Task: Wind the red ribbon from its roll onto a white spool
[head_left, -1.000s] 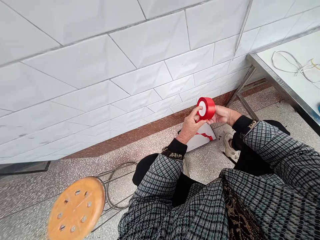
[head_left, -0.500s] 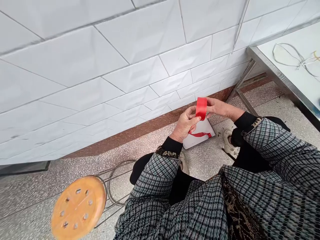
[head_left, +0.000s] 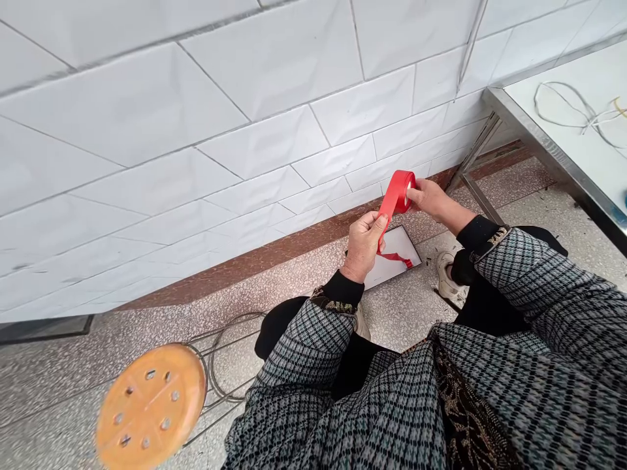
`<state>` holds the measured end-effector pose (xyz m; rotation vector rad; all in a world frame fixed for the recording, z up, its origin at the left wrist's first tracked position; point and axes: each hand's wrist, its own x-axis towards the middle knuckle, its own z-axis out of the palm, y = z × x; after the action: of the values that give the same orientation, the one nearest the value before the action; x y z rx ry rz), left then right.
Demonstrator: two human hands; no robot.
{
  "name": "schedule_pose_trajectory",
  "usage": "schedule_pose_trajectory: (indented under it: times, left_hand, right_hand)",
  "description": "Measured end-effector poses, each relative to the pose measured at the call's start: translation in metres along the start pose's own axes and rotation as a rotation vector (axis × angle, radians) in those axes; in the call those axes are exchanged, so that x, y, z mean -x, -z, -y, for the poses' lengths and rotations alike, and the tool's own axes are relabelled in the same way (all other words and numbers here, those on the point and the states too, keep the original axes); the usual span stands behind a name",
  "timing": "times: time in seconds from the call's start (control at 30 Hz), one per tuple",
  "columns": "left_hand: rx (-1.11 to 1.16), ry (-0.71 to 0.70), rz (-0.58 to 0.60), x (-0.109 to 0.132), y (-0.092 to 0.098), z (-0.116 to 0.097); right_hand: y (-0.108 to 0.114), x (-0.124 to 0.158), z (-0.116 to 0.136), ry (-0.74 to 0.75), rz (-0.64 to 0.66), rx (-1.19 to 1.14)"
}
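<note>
A roll of red ribbon [head_left: 404,189] is gripped by my right hand [head_left: 431,199], with fingers at its pale core. From the roll a flat strip runs down to my left hand [head_left: 363,245], which pinches it between thumb and fingers. Below that hand the loose red end [head_left: 398,258] hangs over a shallow white box or tray [head_left: 399,240] with a dark rim, on the floor between my feet. Whether the loose end touches the box I cannot tell.
An orange round stool [head_left: 151,405] with holes and wire legs lies tipped at lower left. To the right stands a metal-edged table [head_left: 543,140] with thin cables [head_left: 582,117] on it. The white tiled wall [head_left: 269,143] rises in front of me above the speckled floor [head_left: 396,320].
My right hand has lifted the roll slightly up and right, away from my left hand. A stretch of ribbon now spans between the hands, where before both were at the roll.
</note>
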<state>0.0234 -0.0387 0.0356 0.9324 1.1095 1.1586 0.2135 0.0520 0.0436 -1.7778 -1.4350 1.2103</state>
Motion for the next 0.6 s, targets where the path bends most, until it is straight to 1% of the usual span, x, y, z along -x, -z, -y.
schedule_pose_trajectory:
  times: [0.1, 0.2, 0.27, 0.37, 0.5, 0.53, 0.6]
  left_hand:
    - [-0.002, 0.020, 0.058, 0.002, 0.003, 0.000]
    - [-0.015, 0.043, 0.103, 0.001, 0.004, 0.001]
    - [-0.037, 0.027, 0.113, 0.000, 0.003, 0.002]
    - [-0.065, 0.013, 0.119, -0.002, 0.002, 0.003]
    - [-0.109, 0.082, 0.144, -0.002, 0.003, 0.005]
    - [-0.132, 0.078, 0.135, -0.002, 0.003, 0.005]
    - [-0.215, 0.015, 0.091, -0.003, 0.003, 0.005]
  right_hand:
    - [-0.001, 0.008, 0.007, -0.123, 0.157, -0.301]
    - [-0.003, 0.017, 0.012, -0.227, 0.233, -0.493]
    - [-0.005, 0.021, 0.014, -0.307, 0.298, -0.603]
    - [-0.008, 0.024, 0.012, -0.405, 0.418, -0.713]
    - [-0.010, 0.023, 0.007, -0.470, 0.521, -0.802]
    - [-0.010, 0.022, 0.006, -0.472, 0.545, -0.818]
    - [-0.009, 0.019, 0.003, -0.472, 0.598, -0.843]
